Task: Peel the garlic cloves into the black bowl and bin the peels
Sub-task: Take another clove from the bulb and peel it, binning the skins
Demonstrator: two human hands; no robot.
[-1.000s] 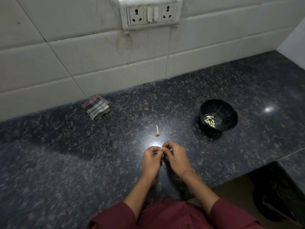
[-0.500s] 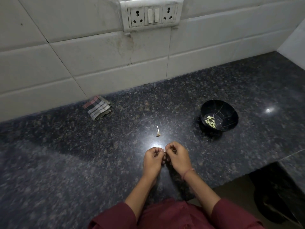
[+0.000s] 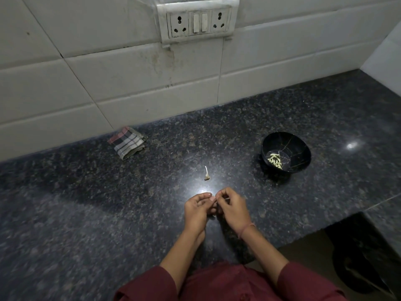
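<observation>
My left hand [image 3: 198,210] and my right hand [image 3: 233,210] meet fingertip to fingertip over the dark granite counter [image 3: 86,213], pinching a small garlic clove that the fingers almost hide. A black bowl [image 3: 297,148] stands to the upper right, with several pale peeled cloves [image 3: 275,161] at its bottom. A garlic stem with its root end [image 3: 206,174] lies on the counter just beyond my hands. Below the counter's edge at the lower right is a dark round bin [image 3: 355,268].
A folded checked cloth [image 3: 127,143] lies by the tiled wall at the back left. A socket and switch plate [image 3: 198,19] is on the wall above. The counter's front edge steps back at the lower right.
My hands stay together over the same spot; the fingers have shifted slightly on the clove. Nothing else on the counter has moved.
</observation>
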